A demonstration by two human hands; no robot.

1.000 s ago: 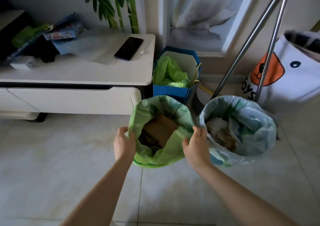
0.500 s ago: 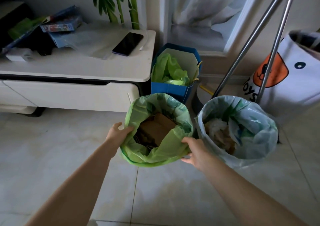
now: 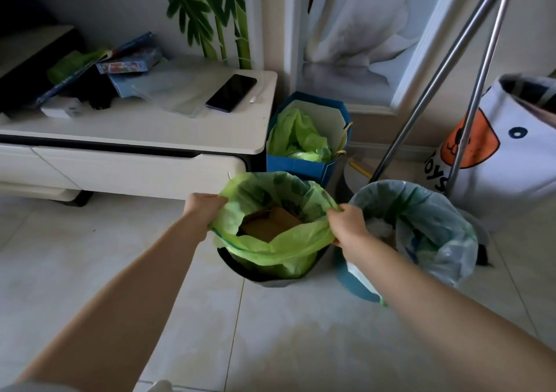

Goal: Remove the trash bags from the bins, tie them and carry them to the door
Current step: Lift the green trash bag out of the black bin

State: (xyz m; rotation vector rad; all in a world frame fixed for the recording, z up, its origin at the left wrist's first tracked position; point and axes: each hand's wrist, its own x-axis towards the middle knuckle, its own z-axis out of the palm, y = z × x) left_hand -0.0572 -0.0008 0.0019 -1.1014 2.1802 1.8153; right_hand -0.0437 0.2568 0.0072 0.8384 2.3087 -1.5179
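A green trash bag [image 3: 279, 250] with brown cardboard inside sits in a dark bin [image 3: 255, 274] on the floor. The bag's rim is pulled up off the bin's front edge. My left hand [image 3: 203, 206] grips the bag's left rim and my right hand [image 3: 347, 226] grips its right rim. Beside it on the right stands a second bin lined with a pale bluish bag [image 3: 436, 235] holding white and brown trash.
A white low cabinet [image 3: 135, 141] with a phone [image 3: 231, 92] and boxes stands at the left. A blue paper bag [image 3: 304, 166] with green plastic sits behind the bins. Two metal poles [image 3: 445, 69] and a white toy sack [image 3: 511, 150] stand at the right.
Both hands have closed on the green bag's rim and lifted it off the bin's edge, so the dark bin now shows under it.
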